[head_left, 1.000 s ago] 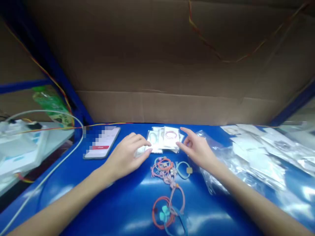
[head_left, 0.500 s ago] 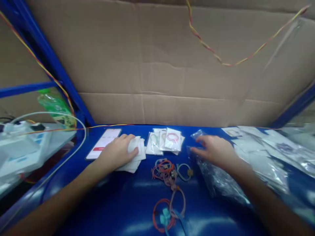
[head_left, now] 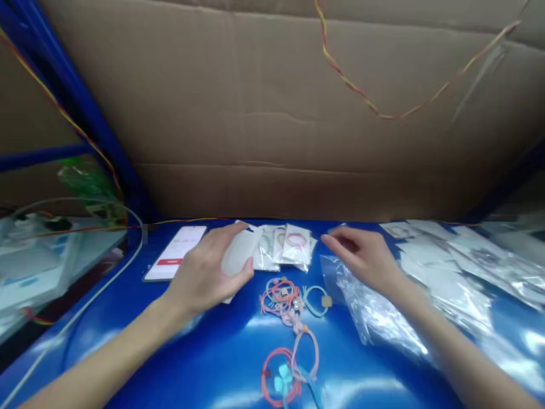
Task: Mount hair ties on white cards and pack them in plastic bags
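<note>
My left hand [head_left: 208, 267] grips a white card [head_left: 240, 253] between thumb and fingers; part of another card shows beneath it. My right hand [head_left: 366, 253] is above the clear plastic bags [head_left: 374, 312], thumb and forefinger brought together; whatever they pinch is too small or blurred to make out. Between the hands lie small bagged hair ties on cards [head_left: 297, 244]. Nearer to me is a loose cluster of coloured hair ties [head_left: 281, 296], with a pale blue one [head_left: 315, 301] beside it and a red one [head_left: 266, 386] closer still.
A phone [head_left: 176, 253] with a lit screen lies left of my left hand. Several packets [head_left: 447, 278] spread over the right side of the blue table [head_left: 204, 352]. Cardboard [head_left: 272, 113] stands behind, with a twisted wire [head_left: 383, 115] hanging before it. A green bottle [head_left: 87, 184] is at left.
My left hand has lifted a white card off the pile and tilted it up. My right hand has moved slightly left, its thumb and forefinger closing from apart.
</note>
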Available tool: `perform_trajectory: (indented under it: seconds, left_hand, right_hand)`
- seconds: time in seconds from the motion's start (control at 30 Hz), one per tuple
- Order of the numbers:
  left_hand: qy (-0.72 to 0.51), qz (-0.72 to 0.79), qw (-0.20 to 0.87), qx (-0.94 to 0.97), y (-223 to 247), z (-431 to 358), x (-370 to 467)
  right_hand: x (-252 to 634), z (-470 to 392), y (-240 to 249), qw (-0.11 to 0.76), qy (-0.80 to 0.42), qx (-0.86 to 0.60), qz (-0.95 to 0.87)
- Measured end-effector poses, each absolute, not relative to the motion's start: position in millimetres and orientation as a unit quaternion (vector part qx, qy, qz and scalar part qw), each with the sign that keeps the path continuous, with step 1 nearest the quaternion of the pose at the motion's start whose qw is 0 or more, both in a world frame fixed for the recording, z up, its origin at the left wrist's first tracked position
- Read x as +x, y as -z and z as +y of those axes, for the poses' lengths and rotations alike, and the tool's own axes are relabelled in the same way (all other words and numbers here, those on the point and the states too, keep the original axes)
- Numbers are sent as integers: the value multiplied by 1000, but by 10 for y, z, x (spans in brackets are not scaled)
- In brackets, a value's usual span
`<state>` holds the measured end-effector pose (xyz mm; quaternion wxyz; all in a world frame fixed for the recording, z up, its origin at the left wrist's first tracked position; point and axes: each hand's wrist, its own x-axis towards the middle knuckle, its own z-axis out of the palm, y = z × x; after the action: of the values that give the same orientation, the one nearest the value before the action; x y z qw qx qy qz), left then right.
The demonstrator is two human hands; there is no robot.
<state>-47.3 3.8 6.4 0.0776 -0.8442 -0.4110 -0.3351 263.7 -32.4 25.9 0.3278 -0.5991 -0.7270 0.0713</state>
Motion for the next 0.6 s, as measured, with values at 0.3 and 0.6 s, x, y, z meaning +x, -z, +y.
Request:
perform_trajectory:
  seconds: [0.3,0.6]
  left_hand:
    - [388,-239,30,-890,9,-326,-212]
    - [422,-398,-260,-772,51,-300,-171]
  right_hand:
    - [2108,-486,-50,426,-422,-492,-631]
    - [2117,-465,44,428,-463,-483,-608]
